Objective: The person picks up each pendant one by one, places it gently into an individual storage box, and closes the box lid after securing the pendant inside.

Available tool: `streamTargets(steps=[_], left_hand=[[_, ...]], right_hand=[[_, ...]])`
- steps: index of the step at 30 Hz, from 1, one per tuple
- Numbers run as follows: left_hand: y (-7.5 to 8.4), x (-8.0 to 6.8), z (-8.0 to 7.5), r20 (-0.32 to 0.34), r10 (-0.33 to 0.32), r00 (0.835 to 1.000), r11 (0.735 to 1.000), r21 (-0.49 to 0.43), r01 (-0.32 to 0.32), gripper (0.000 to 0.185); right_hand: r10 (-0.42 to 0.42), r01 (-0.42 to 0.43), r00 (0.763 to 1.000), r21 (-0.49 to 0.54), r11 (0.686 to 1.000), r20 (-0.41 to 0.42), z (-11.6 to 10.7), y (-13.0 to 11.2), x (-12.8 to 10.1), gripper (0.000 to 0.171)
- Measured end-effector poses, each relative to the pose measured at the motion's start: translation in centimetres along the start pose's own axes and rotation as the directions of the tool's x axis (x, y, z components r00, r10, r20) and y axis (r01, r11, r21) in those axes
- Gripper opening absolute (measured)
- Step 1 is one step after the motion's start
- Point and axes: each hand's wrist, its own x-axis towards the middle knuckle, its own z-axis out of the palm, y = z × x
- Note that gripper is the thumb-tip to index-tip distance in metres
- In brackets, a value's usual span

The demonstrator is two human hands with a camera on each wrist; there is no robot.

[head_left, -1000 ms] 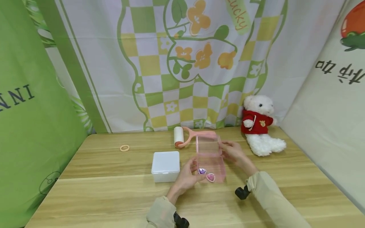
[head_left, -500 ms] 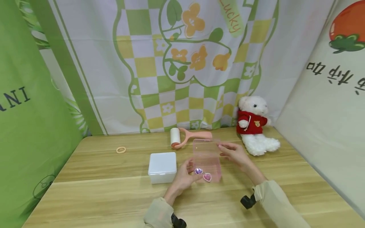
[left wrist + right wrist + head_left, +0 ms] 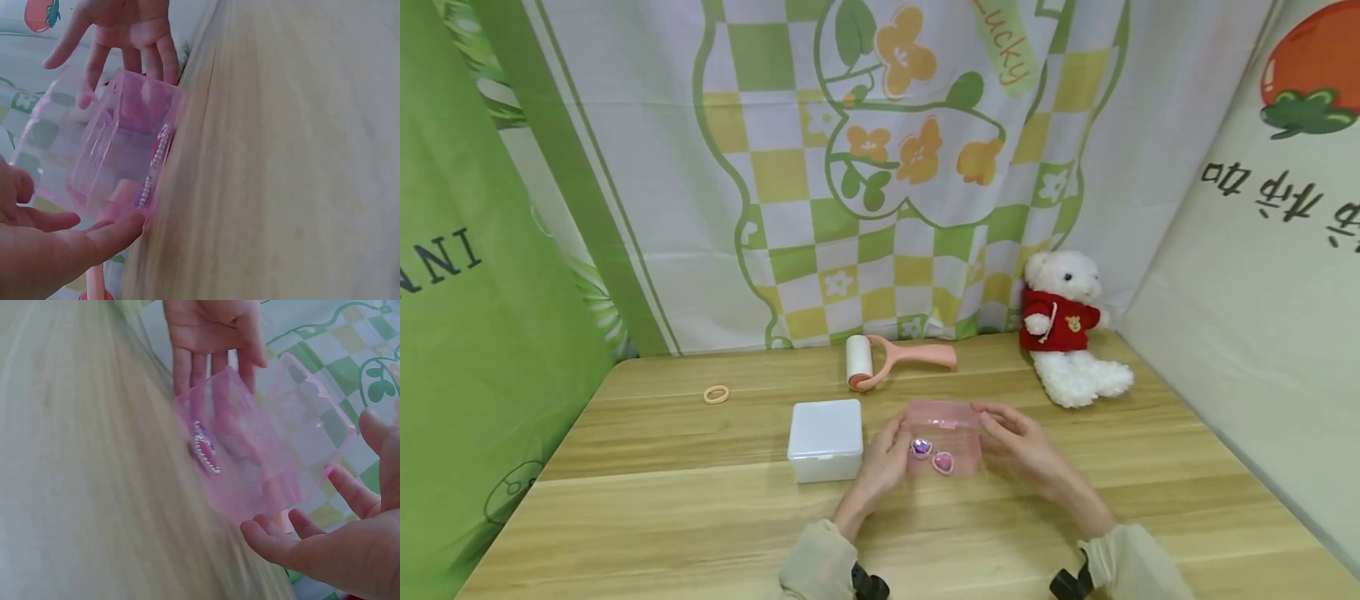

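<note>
A clear pink box (image 3: 964, 457) sits on the table, its hinged lid (image 3: 942, 410) tilted up at the back. Inside lie a purple heart-shaped gem (image 3: 921, 448) and a pink heart-shaped gem (image 3: 943, 462), both edged with white beads. My left hand (image 3: 883, 462) rests along the box's left side with fairly straight fingers. On the other side, my right hand (image 3: 1026, 446) touches the edge of the lid with one fingertip; its thumb stands apart in the right wrist view. The beaded rims (image 3: 152, 165) show through the wall in the left wrist view.
A white lidded box (image 3: 826, 442) stands just left of my left hand. Behind the pink box lies a lint roller (image 3: 895, 360) with a peach handle. A small beige ring (image 3: 716, 394) lies far left. A white plush bear (image 3: 1067, 329) in red sits back right.
The lid has swung from lying back to a steeper tilt, with my right hand at its edge. My left thumb has moved from the box's front to its left side.
</note>
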Motion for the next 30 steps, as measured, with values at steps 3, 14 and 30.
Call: streamTargets(steps=[3, 14, 30], left_hand=[[0.7, -0.3, -0.3, 0.025, -0.007, 1.0, 0.999, -0.036, 0.008, 0.048], [-0.2, 0.2, -0.1, 0.017, 0.029, 0.999, 0.999, -0.029, -0.029, 0.046], [0.7, -0.3, -0.6, 0.011, 0.051, 0.999, 0.997, 0.053, -0.051, 0.05]], right_hand=[[-0.018, 0.018, 1.0, -0.04, 0.999, -0.015, 0.0, 0.7, -0.3, 0.053], [-0.019, 0.015, 0.998, -0.066, 0.998, -0.064, 0.4, 1.8, 0.2, 0.053], [-0.067, 0.06, 0.996, -0.105, 0.993, -0.062, 0.9, 1.3, 0.0, 0.05]])
